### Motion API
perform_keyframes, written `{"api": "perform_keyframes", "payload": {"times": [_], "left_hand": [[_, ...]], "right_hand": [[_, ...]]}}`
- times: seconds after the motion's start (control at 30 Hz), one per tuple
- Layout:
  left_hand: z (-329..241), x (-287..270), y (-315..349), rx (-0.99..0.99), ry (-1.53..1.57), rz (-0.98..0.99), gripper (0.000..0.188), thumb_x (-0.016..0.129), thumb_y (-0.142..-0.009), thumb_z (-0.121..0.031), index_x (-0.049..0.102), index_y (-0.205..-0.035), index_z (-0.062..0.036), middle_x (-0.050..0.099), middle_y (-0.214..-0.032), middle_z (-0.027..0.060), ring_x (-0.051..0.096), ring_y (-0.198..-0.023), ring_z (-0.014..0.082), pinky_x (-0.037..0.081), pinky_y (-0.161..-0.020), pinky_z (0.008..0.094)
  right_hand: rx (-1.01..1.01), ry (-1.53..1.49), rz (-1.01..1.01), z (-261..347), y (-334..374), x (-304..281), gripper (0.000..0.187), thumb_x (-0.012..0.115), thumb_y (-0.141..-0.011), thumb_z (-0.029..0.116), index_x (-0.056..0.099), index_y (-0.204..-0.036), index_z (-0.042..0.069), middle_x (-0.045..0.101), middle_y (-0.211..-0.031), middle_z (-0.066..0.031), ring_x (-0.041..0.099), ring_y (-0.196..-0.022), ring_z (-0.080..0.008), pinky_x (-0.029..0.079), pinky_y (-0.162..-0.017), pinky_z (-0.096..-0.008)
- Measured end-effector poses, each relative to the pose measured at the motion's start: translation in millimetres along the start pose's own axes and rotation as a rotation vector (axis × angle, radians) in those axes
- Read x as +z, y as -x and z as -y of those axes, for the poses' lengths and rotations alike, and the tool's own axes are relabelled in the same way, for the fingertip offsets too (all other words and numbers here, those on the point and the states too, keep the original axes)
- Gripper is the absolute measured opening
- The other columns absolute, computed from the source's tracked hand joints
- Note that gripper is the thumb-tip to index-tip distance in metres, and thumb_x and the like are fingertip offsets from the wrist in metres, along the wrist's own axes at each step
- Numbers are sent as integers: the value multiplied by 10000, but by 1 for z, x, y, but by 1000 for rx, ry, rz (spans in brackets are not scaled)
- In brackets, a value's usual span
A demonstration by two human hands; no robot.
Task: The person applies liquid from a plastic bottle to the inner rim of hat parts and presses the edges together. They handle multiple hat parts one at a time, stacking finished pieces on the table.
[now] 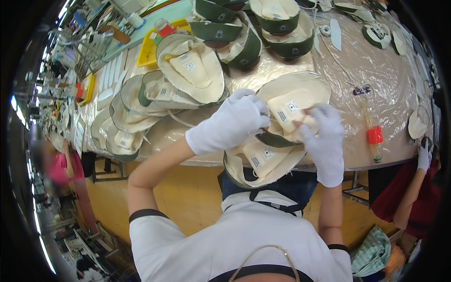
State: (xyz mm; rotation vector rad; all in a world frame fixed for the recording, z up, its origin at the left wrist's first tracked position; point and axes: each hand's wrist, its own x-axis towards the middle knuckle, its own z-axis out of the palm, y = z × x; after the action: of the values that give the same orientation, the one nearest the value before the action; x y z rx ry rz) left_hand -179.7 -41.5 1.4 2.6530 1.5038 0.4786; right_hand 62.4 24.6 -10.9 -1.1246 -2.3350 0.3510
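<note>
Both my hands wear white gloves with bare fingertips. My left hand (238, 116) is closed at the near left edge of a green shoe upper (292, 89) with cream lining and a label patch, pinching its rim. Over the right side of the same upper, my right hand (324, 136) is slightly blurred. Its thumb and forefinger are apart above the cream lining, with nothing visible between them. Another upper (260, 157) lies under it, lapping over the table's near edge against my lap.
Stacked uppers (188, 70) fill the table (347, 136) to the left and far side. Yellow trays (146, 49) stand at the left. A brush with a red band (375, 135) lies at the right. White strips (108, 75) lie left. Co-workers (413, 192) sit on both sides.
</note>
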Motion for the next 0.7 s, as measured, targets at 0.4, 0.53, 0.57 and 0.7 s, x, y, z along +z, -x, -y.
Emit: {"api": "perform_keyframes", "payload": {"times": [0.4,0.53,0.57,0.7], "left_hand": [[-21,22,32,45,-182,-338,272,871,-662,-207,631,-789,-226,601,-909,-37,614,-915,163,453,-904,403],[-21,24,29,52,-157,-313,241,835,-691,-185,628,-809,-220,605,-941,-31,612,-999,171,441,-925,408],[-21,23,29,58,-147,-299,230,821,-700,-179,626,-815,-217,606,-951,-28,610,-1036,176,436,-932,410],[-22,14,27,63,-128,-113,160,685,-735,-149,664,-889,-185,644,-1103,2,555,-1224,189,424,-956,382]], "right_hand": [[-74,-422,798,13,-65,12,251,621,-819,251,764,-850,48,668,-757,-202,657,-759,-397,512,-724,-456],[-162,-412,728,11,-65,15,237,580,-821,217,744,-800,47,673,-763,-190,657,-764,-386,501,-720,-454],[-149,-357,774,10,-66,17,223,580,-821,210,738,-796,54,679,-779,-186,661,-780,-374,492,-724,-455],[-296,44,612,3,-60,28,154,591,-808,176,707,-790,76,682,-806,-154,663,-803,-316,443,-729,-448]]}}
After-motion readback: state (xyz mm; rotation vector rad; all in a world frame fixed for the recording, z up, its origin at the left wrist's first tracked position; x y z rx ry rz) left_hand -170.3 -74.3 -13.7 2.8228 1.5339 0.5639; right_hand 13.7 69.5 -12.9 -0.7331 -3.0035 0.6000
